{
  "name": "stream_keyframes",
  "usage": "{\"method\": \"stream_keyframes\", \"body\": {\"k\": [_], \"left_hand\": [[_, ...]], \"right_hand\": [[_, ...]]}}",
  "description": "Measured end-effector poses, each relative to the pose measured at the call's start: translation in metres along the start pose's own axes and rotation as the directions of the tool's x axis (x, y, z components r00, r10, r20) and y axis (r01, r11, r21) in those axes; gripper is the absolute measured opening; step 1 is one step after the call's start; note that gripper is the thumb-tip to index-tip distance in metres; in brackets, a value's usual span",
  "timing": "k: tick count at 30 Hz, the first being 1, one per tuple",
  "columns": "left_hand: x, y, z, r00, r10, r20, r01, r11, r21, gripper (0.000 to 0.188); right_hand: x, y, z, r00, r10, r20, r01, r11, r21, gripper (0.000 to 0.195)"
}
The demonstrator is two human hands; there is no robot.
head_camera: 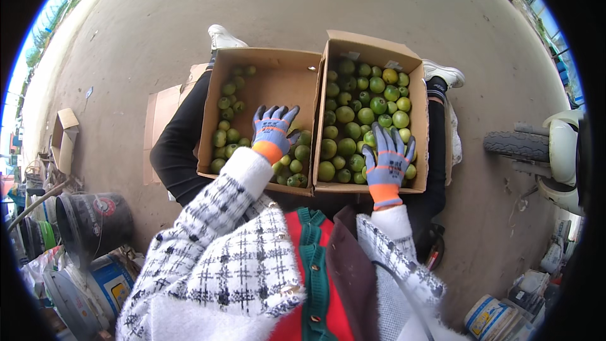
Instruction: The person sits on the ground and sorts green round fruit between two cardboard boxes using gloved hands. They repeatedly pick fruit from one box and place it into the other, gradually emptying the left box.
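Note:
Two open cardboard boxes stand side by side between my legs. The left box (265,64) holds green tomatoes (232,135) along its left side and near end, with bare cardboard in the middle. Many more green tomatoes (365,115), one of them yellowish, cover the floor of the right box (419,104). My left hand (273,129), in a grey-blue and orange work glove, is over the left box with fingers spread. A pale tomato shows beside its thumb. My right hand (389,157), gloved alike, reaches palm down over tomatoes in the right box, fingers apart. Both palms are hidden.
Flattened cardboard (158,116) lies under my left leg. Black bucket (97,222) and a white-and-blue bucket (102,289) are at the lower left, a small carton (66,139) beyond. A vehicle's wheel (516,146) stands at right, with another bucket (490,317) at lower right.

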State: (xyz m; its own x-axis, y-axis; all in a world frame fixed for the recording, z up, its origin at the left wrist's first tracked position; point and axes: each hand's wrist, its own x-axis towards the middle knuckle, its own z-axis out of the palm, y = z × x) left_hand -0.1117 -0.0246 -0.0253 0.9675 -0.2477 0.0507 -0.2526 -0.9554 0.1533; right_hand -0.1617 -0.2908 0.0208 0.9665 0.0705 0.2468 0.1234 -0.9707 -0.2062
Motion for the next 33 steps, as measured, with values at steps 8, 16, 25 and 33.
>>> {"method": "stream_keyframes", "body": {"k": [8,16,25,33], "left_hand": [[0.014,0.002,0.021,0.962,-0.058,0.267,0.041,0.997,0.068,0.051],[-0.004,0.012,-0.01,0.966,-0.198,-0.164,-0.04,0.515,-0.856,0.037],[-0.043,0.069,-0.045,0.963,0.135,-0.232,-0.266,0.597,-0.757,0.03],[-0.026,-0.026,-0.044,0.945,-0.047,-0.324,-0.088,0.917,-0.389,0.033]], "right_hand": [[-0.011,0.017,0.03,0.928,0.139,0.345,-0.03,0.953,-0.303,0.055],[-0.015,0.004,0.009,0.991,-0.074,-0.11,0.109,0.927,0.359,0.052],[-0.03,-0.033,-0.021,0.966,-0.212,-0.147,0.257,0.826,0.502,0.05],[-0.038,0.006,-0.026,0.981,-0.186,-0.046,0.19,0.921,0.34,0.051]]}}
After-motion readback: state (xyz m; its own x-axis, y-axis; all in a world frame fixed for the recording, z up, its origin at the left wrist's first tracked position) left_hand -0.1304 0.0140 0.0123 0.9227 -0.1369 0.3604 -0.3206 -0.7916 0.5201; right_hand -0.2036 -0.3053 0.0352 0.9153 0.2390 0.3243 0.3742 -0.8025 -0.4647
